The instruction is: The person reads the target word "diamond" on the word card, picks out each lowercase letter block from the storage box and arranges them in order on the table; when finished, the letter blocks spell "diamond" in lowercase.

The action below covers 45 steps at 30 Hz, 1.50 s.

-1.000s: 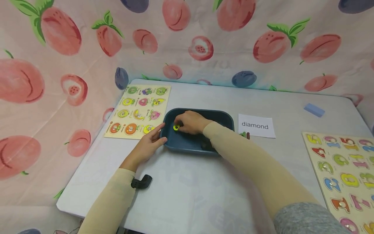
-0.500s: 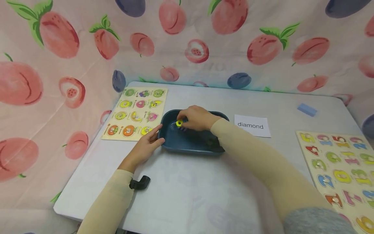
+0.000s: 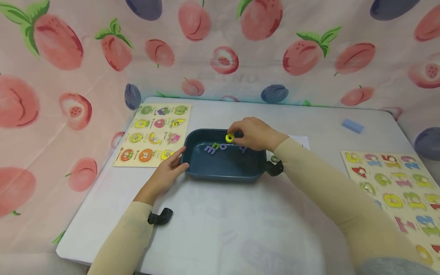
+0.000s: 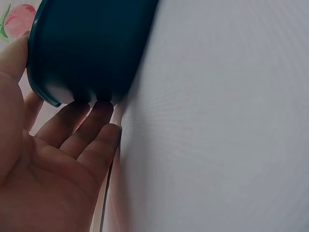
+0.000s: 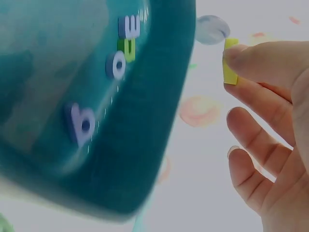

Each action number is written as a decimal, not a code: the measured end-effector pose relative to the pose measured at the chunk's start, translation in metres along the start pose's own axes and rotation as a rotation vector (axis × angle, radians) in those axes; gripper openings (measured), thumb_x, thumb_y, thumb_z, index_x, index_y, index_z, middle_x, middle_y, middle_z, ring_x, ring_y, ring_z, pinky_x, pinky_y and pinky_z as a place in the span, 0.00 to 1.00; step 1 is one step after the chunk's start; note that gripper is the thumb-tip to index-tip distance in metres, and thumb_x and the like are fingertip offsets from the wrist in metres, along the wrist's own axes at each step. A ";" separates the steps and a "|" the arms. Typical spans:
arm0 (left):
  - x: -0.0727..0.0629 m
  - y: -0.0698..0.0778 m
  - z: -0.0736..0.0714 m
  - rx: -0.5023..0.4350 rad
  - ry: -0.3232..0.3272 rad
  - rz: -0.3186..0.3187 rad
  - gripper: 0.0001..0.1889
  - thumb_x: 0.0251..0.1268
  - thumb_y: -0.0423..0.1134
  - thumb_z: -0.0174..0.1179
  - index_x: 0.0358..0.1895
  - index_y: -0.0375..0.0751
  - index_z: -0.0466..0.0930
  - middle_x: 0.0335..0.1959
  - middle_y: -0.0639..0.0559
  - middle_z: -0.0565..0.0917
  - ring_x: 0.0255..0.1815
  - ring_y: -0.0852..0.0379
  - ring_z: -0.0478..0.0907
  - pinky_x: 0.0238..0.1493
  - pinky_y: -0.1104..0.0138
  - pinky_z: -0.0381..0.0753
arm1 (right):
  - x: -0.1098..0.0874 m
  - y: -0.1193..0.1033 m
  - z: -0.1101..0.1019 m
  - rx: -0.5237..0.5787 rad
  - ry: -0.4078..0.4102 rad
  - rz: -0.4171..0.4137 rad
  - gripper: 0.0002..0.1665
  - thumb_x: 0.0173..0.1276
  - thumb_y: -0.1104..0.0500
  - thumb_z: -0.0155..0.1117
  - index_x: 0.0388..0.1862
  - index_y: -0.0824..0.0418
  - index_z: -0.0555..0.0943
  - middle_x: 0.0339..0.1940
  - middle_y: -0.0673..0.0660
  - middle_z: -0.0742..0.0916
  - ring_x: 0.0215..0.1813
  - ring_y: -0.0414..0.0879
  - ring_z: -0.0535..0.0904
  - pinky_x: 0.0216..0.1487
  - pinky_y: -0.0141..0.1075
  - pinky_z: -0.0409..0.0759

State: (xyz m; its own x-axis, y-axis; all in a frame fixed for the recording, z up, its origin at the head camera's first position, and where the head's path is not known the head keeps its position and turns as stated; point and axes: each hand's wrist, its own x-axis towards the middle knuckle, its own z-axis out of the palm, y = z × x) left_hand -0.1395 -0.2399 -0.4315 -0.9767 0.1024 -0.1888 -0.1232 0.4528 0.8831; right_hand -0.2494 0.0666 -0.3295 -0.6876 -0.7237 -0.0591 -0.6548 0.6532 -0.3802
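Note:
My right hand is above the right half of a dark blue-green tray, pinching a small yellow ring-shaped letter between thumb and finger. In the right wrist view that yellow letter appears edge-on, apart from the tray. Inside the tray lie a purple m, a green n and a purple o in a row. Another purple letter lies apart from them, partly hidden by my hand in the head view. My left hand touches the tray's left end, fingers fairly straight against its outer wall.
A wooden fruit puzzle board lies left of the tray, and a number puzzle board at the right. A white card is mostly behind my right arm. A blue block lies at the back right.
My right hand has lifted the yellow letter from the tray's left part and carried it right. The letters in the tray have come into view. My left hand stays at the tray's end.

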 end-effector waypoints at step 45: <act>-0.002 0.000 0.002 0.024 -0.019 -0.034 0.35 0.75 0.50 0.58 0.80 0.63 0.53 0.75 0.37 0.64 0.75 0.43 0.61 0.70 0.49 0.64 | -0.136 0.116 0.037 0.164 0.093 0.454 0.19 0.70 0.59 0.64 0.59 0.62 0.81 0.51 0.63 0.84 0.51 0.58 0.74 0.50 0.49 0.74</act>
State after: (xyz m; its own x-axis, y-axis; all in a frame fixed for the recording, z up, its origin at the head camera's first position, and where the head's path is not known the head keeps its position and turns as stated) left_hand -0.1375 -0.2385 -0.4319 -0.9684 0.1036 -0.2267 -0.1516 0.4771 0.8657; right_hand -0.2204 0.2322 -0.3993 -0.9223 -0.3458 -0.1726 -0.2294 0.8492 -0.4757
